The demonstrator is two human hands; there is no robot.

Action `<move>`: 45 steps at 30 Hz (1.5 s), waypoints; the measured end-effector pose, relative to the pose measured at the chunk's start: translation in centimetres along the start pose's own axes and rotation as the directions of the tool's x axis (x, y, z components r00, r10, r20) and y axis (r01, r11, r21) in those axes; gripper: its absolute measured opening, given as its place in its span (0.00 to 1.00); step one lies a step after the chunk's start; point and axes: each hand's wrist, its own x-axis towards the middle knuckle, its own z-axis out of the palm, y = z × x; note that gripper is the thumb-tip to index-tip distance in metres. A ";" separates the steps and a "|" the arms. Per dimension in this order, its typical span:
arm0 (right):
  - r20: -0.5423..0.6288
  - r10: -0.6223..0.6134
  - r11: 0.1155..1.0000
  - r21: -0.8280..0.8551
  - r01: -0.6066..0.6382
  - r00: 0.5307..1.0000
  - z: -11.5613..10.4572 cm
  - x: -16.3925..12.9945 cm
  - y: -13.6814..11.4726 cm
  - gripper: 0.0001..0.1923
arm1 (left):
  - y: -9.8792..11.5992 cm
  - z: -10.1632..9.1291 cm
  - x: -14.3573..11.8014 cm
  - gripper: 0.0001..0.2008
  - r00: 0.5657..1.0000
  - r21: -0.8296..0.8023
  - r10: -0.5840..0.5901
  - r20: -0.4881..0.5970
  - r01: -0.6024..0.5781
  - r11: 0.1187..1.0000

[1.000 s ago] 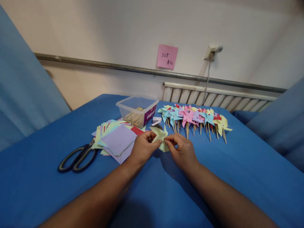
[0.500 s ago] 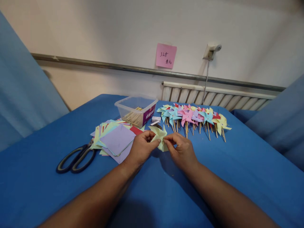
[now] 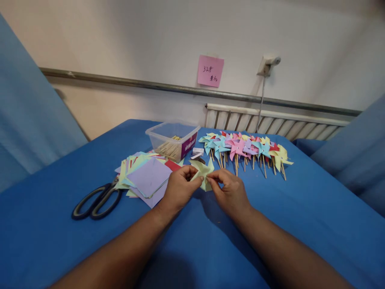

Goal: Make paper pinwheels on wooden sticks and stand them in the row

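In the head view, the left hand (image 3: 179, 188) and the right hand (image 3: 230, 192) met over the middle of the blue desk (image 3: 300, 208), both pinched with thumb and fingertips on a pale yellow-green paper pinwheel blank (image 3: 203, 171) held just above the cloth. Its folded points were gathered at the centre between the fingertips, so a loosened pinch would probably have let the flaps spring open, and a hard tug could have torn the thin paper at its cuts. Left of the hands lay a stack of coloured paper squares (image 3: 147, 176) and black scissors (image 3: 96, 200); farther back stood a clear plastic box of sticks (image 3: 173, 140) and a row of finished pinwheels (image 3: 243, 149), near enough for a sweeping forearm to scatter them.
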 end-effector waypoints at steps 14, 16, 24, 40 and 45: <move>-0.009 0.059 0.998 0.016 -0.059 0.998 0.2 -0.2 -0.3 0.05 | 0.5 0.1 -0.5 0.06 0.997 0.134 0.078 -0.004 -0.077 0.988; -0.011 0.066 0.998 0.022 -0.066 0.998 0.2 -0.1 -0.3 0.05 | 0.5 0.1 -0.5 0.06 0.997 0.134 0.077 -0.007 -0.075 0.988; -0.020 0.081 0.995 0.056 -0.079 0.997 0.2 -0.1 -0.3 0.05 | 0.6 0.1 -0.5 0.06 0.997 0.108 0.074 -0.011 -0.072 0.992; -0.010 0.102 0.992 0.079 -0.101 0.995 0.2 -0.3 -0.4 0.05 | 0.1 0.2 -0.2 0.08 1.000 0.012 0.018 -0.015 -0.018 1.000; -0.013 0.108 0.992 0.070 -0.107 0.994 0.2 -0.2 -0.5 0.05 | 0.1 0.1 -0.3 0.08 0.999 0.050 0.037 -0.013 -0.037 0.998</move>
